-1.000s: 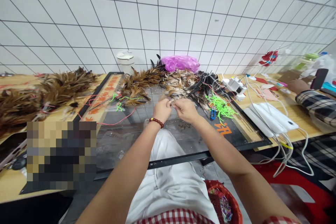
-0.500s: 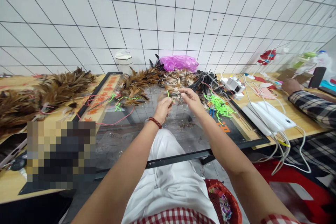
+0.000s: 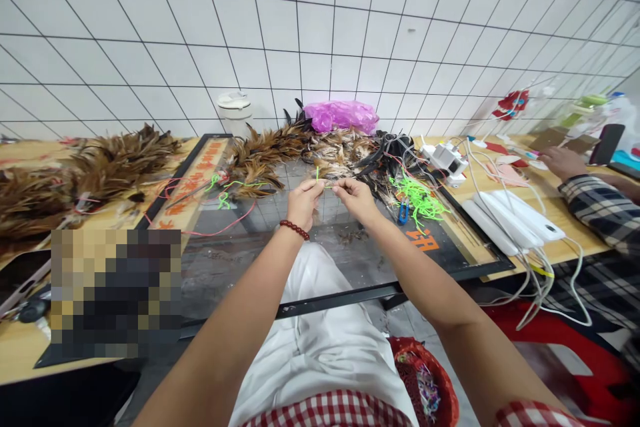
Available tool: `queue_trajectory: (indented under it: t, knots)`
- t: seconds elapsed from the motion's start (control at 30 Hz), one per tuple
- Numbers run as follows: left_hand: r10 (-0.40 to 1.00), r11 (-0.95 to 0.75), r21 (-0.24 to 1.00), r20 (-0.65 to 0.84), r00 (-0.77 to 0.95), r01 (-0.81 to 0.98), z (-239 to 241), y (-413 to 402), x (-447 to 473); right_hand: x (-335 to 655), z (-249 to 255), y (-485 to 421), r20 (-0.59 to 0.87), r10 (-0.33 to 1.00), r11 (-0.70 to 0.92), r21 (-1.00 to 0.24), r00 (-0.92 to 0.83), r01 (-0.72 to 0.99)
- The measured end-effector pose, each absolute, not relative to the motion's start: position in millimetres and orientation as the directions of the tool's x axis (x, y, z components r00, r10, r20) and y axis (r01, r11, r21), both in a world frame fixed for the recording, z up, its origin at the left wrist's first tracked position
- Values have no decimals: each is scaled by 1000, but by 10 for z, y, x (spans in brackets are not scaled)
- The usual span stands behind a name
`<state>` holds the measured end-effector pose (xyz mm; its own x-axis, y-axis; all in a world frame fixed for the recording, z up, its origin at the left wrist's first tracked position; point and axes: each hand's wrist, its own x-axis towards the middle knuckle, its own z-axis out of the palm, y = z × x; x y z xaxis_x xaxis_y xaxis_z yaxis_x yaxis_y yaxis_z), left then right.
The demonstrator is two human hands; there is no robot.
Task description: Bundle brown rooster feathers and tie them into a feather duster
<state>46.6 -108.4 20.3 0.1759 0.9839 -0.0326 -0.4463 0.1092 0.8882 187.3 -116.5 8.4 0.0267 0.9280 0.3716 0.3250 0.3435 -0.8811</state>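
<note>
My left hand [image 3: 304, 205], with a beaded bracelet at the wrist, pinches a short bright green cord [image 3: 317, 174] whose end sticks up above the thumb. Close beside it, my right hand [image 3: 358, 200] has thumb and fingertips pressed together on something thin and small between the hands, too small to name. Both hands are above the dark glass panel [image 3: 260, 227]. Just beyond them lies a pile of loose brown and white feathers [image 3: 335, 152]. To the right are a heap of green cords [image 3: 417, 199] and small blue-handled snips [image 3: 403, 212].
Strung brown feathers [image 3: 270, 153] lie left of the pile, a pink plastic bag [image 3: 343, 117] behind it. White power strips [image 3: 515, 223] with cables sit at right, near a co-worker's hand [image 3: 563, 161]. Below the table edge stands a red basket [image 3: 450, 380] holding scraps.
My right hand has moved left and down to my left hand, its spread fingers now closed in a pinch. The co-worker's hand has shifted slightly.
</note>
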Motion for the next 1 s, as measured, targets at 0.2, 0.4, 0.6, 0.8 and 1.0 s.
queue_trajectory:
  t: [0.2,0.4,0.6,0.8,1.0]
  knots:
    - [912,193,866,15,409,-462,233,-1107,432,1926,139,-1151,428,903,401,-861,21,312]
    - [927,-26,956,132,350,-293,178,-1080,461,2005,274,-1209,431,902,414,-874,12,254]
    - [883,-342,903,216,416,258,182,-1106,512,2016,324,-1239,565,818,567,-763,-106,310]
    - [803,-563,712,352,481,420,105,-1152,533,2019,318,-1229,509,826,562,-778,-241,282]
    - [793,-590,710,421,439,385,24,-1081,510,2080,286,-1208,410,874,467,-855,-260,224]
